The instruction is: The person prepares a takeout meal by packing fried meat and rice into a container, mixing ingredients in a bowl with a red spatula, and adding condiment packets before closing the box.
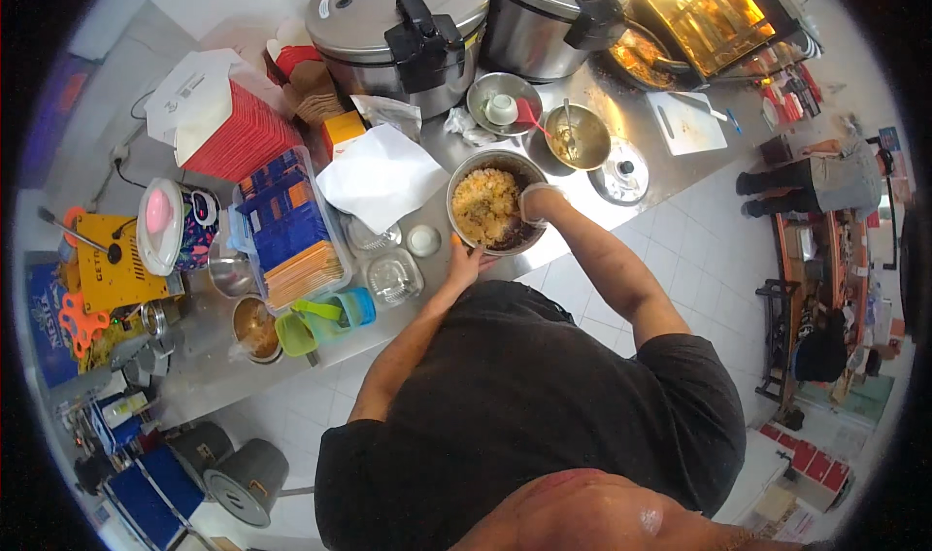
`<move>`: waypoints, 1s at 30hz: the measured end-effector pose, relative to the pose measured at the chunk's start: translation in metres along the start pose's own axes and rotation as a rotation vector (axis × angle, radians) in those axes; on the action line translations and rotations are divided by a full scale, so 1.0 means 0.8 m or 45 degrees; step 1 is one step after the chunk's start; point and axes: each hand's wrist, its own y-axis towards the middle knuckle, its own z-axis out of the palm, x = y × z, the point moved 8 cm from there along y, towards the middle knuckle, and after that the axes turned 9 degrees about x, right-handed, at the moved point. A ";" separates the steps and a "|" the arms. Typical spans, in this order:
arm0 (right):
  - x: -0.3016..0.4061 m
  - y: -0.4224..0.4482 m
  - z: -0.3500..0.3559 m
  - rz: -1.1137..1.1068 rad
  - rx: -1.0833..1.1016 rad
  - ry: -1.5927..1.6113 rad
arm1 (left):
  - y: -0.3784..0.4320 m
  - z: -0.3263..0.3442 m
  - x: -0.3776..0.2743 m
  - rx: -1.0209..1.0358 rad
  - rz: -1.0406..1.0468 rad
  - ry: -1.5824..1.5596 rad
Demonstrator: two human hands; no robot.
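A round metal pot (453, 223) stands before me on the steel counter, holding yellowish cooked rice (484, 205) with darker brown patches. My left hand (466, 261) grips the pot's near wall, its thumb at the rim and its fingers along the outside. Wearing a clear plastic glove, my right hand (537, 204) reaches over the right rim into the pot. Its fingers are not clearly visible, so whether they hold food cannot be told. Just beyond the pot are a metal bowl (597, 132) with a fork and a steel bowl (477, 88) holding a small white cup (502, 109).
Two large rice cookers (349, 23) (520, 30) line the counter's back. To the left are stacked red cartons (233, 129), a plastic bin (346, 260) of packets and clear containers (394, 277). A glass lid (619, 176) and a knife on a cutting board (688, 132) lie right. Another person (837, 179) stands farther off.
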 end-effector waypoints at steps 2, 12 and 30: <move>-0.025 0.019 0.029 0.203 -0.239 -0.171 | -0.003 0.017 -0.013 0.023 -0.038 0.041; 0.031 0.015 0.039 -0.210 -0.383 0.038 | -0.017 -0.016 -0.058 0.030 -0.182 0.333; 0.008 0.049 0.146 -0.123 -0.130 -0.018 | -0.028 0.064 -0.057 0.084 -0.137 0.212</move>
